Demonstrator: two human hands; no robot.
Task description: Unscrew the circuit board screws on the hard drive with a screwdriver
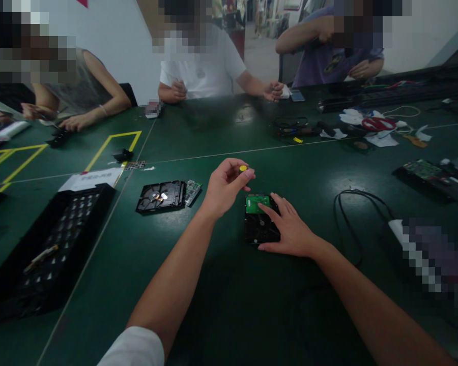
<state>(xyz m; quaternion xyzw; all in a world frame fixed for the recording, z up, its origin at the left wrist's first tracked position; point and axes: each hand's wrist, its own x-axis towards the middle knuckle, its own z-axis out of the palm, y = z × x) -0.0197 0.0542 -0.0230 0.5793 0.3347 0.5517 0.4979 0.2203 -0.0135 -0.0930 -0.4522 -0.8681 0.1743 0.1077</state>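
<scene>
A black hard drive with a green circuit board on top lies on the dark green table. My right hand rests on it, fingers spread flat, the index finger touching the board. My left hand hovers just above and to the left of the drive, fingers curled round a small tool with a yellow top.
A second opened hard drive lies to the left. A black tray sits at the left edge. A black cable loops at right. Three other people sit across the table. Red scissors and clutter lie far right.
</scene>
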